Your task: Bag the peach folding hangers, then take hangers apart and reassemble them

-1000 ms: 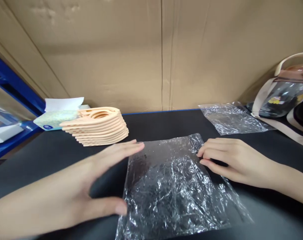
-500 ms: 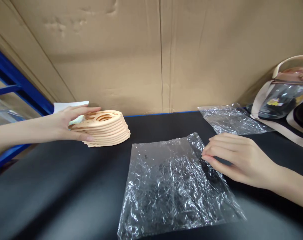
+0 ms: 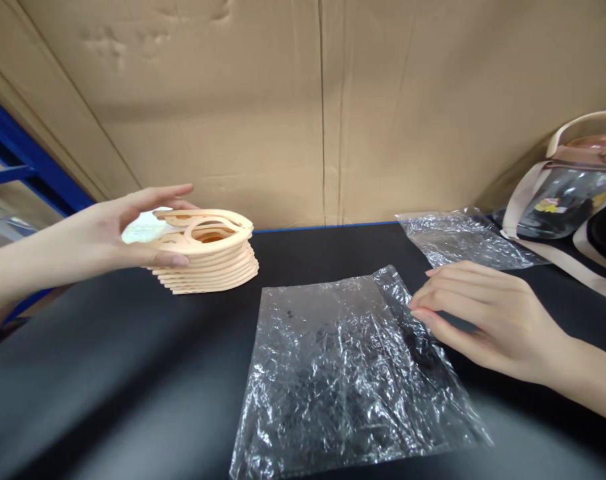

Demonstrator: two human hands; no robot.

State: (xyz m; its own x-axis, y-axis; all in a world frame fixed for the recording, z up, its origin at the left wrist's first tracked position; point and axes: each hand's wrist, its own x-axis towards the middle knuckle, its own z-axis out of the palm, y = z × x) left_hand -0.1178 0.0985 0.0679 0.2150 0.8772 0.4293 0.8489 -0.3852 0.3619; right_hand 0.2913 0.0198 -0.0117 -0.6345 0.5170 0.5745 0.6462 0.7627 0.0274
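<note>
Left hand (image 3: 113, 233) gripping top peach openwork plastic piece (image 3: 217, 248) above matching stack (image 3: 220, 275), curled right hand (image 3: 500, 317) beside flat clear plastic bag (image 3: 343, 380), grip unclear, second clear bag (image 3: 457, 238) and pinkish-lidded transparent bottle (image 3: 570, 190) behind.

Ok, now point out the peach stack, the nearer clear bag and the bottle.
Peach stack (image 3: 215, 270), head view: front edges of its layered pieces.
Nearer clear bag (image 3: 353, 377), head view: middle of its crinkled surface.
Bottle (image 3: 573, 192), head view: its clear body.

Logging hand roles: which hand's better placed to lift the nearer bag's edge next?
Probably the right hand: its fingertips are at the right edge of the clear plastic bag, while the left hand grips the top peach plastic piece.
</note>
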